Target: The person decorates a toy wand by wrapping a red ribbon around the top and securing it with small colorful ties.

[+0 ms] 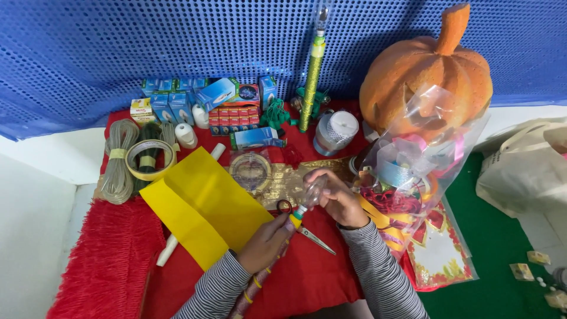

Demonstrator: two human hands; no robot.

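My left hand (269, 241) grips a long stick wrapped in dark patterned paper with yellow bands (255, 285), held slanting up to the right. At its tip a clear glass bulb (311, 195) sits on a green and yellow collar, and my right hand (335, 196) is closed around that bulb. Both hands hover over a red cloth (313, 272). Scissors (310, 235) with dark handles lie on the cloth just under the stick. A folded yellow paper sheet (204, 204) lies to the left of my left hand.
A large orange pumpkin (426, 66) stands at the back right, with a clear bag of ribbons (407, 171) in front of it. Small boxes (204, 97), cord coils (118, 159), a tape roll (150, 159), a white jar (335, 131) and an upright wrapped stick (313, 77) line the back. A blue perforated wall rises behind.
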